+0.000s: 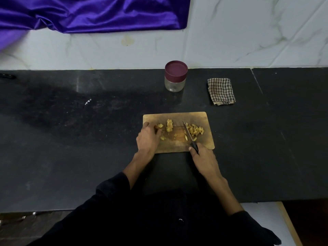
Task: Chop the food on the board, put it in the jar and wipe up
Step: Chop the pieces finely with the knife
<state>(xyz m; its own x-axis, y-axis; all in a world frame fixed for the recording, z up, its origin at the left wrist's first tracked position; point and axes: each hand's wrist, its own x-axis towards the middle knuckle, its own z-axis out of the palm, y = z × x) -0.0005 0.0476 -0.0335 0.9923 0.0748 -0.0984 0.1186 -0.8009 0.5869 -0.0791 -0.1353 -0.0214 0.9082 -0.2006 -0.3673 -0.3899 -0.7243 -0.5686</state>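
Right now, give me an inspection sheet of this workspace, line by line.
Surface: dark stone counter, smudged and dusty at left.
Job's things: wooden chopping board with yellowish chopped food piled at right, bigger chunks at left; jar, lid on, behind the board; checked cloth folded, right of the jar.
Clutter: dark item at the far left edge, unclear.
Grippers: left hand on the food, fingers curled; right hand grips the knife.
Cables: nothing seen.
Surroundings: marble-look wall, purple fabric.

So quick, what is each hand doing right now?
Left hand: fingers curled on a food piece.
Right hand: gripping the knife.
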